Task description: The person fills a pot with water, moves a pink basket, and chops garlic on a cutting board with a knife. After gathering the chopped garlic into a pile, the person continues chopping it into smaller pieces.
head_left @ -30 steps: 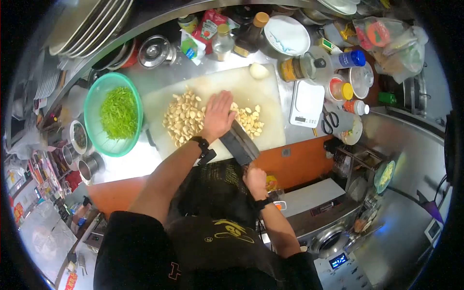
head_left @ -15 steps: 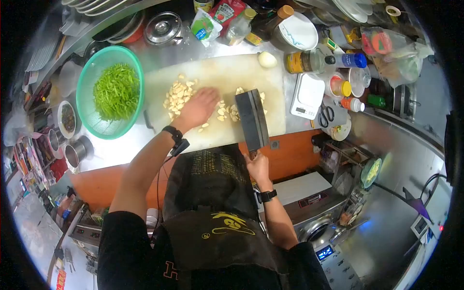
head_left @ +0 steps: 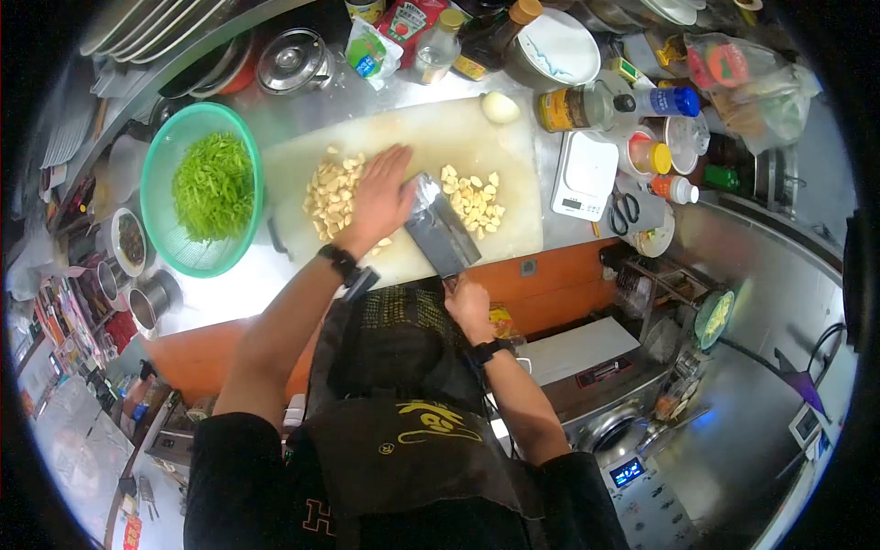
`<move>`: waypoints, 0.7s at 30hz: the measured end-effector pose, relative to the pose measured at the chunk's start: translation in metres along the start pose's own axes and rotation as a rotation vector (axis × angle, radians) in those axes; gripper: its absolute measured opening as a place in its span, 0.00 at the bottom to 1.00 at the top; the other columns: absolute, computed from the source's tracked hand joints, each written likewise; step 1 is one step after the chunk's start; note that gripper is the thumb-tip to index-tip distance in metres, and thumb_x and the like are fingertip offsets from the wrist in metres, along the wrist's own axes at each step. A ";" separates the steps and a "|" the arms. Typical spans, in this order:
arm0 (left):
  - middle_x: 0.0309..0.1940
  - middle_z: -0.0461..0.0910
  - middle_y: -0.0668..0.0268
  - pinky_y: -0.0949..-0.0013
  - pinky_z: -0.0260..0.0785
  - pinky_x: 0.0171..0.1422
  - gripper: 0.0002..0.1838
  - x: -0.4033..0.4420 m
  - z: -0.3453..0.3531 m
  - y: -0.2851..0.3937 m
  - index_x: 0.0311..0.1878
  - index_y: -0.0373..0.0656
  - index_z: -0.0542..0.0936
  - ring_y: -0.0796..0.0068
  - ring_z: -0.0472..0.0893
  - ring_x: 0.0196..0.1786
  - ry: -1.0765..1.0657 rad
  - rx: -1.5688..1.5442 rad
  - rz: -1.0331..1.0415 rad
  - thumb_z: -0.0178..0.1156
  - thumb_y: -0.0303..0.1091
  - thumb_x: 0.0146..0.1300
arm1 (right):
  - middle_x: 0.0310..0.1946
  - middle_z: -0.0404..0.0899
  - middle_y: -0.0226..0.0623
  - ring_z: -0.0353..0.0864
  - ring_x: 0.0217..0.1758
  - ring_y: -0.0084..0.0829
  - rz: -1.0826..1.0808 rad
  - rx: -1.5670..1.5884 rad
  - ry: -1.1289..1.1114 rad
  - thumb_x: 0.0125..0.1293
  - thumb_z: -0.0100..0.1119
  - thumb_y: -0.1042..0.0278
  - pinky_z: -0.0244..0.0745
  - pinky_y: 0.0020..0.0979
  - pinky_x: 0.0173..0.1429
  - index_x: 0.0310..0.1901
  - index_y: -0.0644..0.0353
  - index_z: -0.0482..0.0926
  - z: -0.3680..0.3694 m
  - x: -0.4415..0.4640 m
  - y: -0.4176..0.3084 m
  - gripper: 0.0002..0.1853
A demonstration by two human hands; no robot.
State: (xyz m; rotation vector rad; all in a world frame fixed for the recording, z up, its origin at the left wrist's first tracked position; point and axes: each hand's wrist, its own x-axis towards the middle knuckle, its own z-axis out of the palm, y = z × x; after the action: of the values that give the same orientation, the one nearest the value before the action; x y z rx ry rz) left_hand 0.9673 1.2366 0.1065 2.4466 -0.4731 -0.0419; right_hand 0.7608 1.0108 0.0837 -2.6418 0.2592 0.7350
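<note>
My right hand (head_left: 468, 307) grips the handle of a wide cleaver (head_left: 442, 231), whose blade lies low over the white cutting board (head_left: 431, 128). The blade's far end is right beside my left hand (head_left: 382, 197), and whether they touch I cannot tell. With fingers stretched out, my left hand rests against the right side of a pile of pale garlic cloves (head_left: 330, 194). Part of that pile is hidden under the hand. To the right of the cleaver lies a second group of garlic pieces (head_left: 473, 202). A peeled onion (head_left: 500, 108) sits at the board's far right corner.
Left of the board stands a green colander (head_left: 258, 183) of shredded green vegetable (head_left: 214, 186). A white kitchen scale (head_left: 585, 174) and scissors (head_left: 623, 213) are on the right. Bottles (head_left: 490, 41), a lidded pot (head_left: 293, 61) and a white bowl (head_left: 559, 46) line the back.
The cleaver has swung left, away from the right-hand garlic group, and its blade now lies beside my left hand. My left hand has shifted slightly, fingers pointing away from me.
</note>
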 end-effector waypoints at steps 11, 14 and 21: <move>0.84 0.57 0.43 0.43 0.40 0.91 0.44 0.046 0.049 0.020 0.81 0.27 0.60 0.46 0.52 0.88 -0.138 0.234 0.006 0.56 0.53 0.76 | 0.29 0.88 0.53 0.91 0.33 0.55 -0.051 -0.039 -0.133 0.63 0.70 0.65 0.87 0.52 0.40 0.44 0.66 0.81 0.010 -0.001 0.005 0.14; 0.85 0.55 0.43 0.41 0.41 0.90 0.46 0.051 0.047 0.019 0.81 0.27 0.60 0.45 0.52 0.88 -0.175 0.245 0.013 0.58 0.55 0.74 | 0.27 0.87 0.53 0.91 0.31 0.54 -0.049 -0.009 -0.113 0.64 0.67 0.67 0.87 0.51 0.39 0.45 0.68 0.82 0.010 0.000 -0.001 0.13; 0.86 0.53 0.43 0.40 0.43 0.89 0.48 0.039 0.059 0.017 0.79 0.27 0.63 0.43 0.52 0.88 -0.192 0.290 0.031 0.60 0.59 0.70 | 0.28 0.87 0.54 0.90 0.32 0.54 0.028 0.019 -0.136 0.66 0.67 0.64 0.85 0.53 0.38 0.43 0.67 0.82 0.027 -0.003 0.002 0.13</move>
State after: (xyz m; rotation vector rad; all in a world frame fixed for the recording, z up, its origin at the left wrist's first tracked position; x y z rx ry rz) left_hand 0.9893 1.1761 0.0731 2.7321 -0.6404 -0.2101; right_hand 0.7450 1.0206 0.0635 -2.5614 0.2649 0.9121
